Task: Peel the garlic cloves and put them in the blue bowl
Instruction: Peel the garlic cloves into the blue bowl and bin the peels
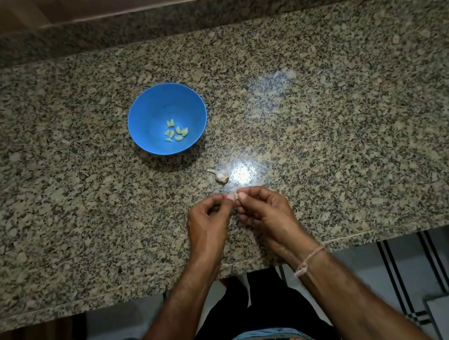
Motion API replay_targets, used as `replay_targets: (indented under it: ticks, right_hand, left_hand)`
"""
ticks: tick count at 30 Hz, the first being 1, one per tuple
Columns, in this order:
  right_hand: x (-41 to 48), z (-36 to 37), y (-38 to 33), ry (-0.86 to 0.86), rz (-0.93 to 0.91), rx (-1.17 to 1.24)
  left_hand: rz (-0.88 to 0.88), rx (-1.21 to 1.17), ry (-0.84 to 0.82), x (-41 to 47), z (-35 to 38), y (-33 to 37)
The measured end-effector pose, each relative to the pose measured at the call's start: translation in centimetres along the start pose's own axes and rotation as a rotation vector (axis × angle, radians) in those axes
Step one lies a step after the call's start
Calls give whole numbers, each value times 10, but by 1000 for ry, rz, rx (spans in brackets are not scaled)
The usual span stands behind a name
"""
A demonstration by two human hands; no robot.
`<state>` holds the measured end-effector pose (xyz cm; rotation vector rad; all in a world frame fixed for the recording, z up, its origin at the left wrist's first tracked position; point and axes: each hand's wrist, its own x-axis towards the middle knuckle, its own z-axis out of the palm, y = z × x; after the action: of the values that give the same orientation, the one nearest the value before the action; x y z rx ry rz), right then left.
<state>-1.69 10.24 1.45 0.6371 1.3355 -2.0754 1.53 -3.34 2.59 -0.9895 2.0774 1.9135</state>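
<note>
A blue bowl (149,114) stands on the granite counter, left of centre, with several peeled pale-yellow garlic cloves (176,132) lying in its bottom. A partly stripped garlic bulb (219,175) with its stem lies on the counter below and right of the bowl. Near the counter's front edge my left hand (207,225) and my right hand (265,212) meet at the fingertips. Together they pinch a small garlic clove (235,196), which is mostly hidden between the thumbs and fingers.
The speckled granite counter (356,119) runs across the view, with a raised back ledge and wood panelling behind. A bright light reflection shines beside the bulb. Below the front edge are my legs and a tiled floor.
</note>
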Motion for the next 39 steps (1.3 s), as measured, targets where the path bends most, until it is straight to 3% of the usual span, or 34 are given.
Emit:
replay_targets:
  ticks: [6, 9, 14, 23, 25, 30, 32, 35, 39]
  right_hand:
    - [-4, -1, -6, -36, -121, -200]
    - [-2, -2, -7, -4, -228, -374]
    - [4, -3, -2, 27, -330, -564]
    - [9, -1, 2, 117, -254, -685]
    - [5, 1, 2, 146, -339, -765]
    - [5, 6, -4, 90, -573, -903]
    - [8, 5, -7, 66, -626, -946]
    - [11, 4, -15, 7, -610, -999]
    - [14, 5, -28, -61, -276, -771]
  left_hand:
    - [73, -41, 27, -3, -3, 0]
    - [182, 143, 32, -3, -6, -4]
    - [529, 625, 77, -4, -7, -4]
    - [623, 733, 19, 3, -8, -7]
    - [542, 658, -37, 3, -8, -4]
    - [-170, -91, -318, 9, -2, 5]
    - [-245, -143, -381, 13, -3, 6]
    - [-112, 16, -340, 7, -3, 12]
    - [408, 384, -148, 7, 3, 3]
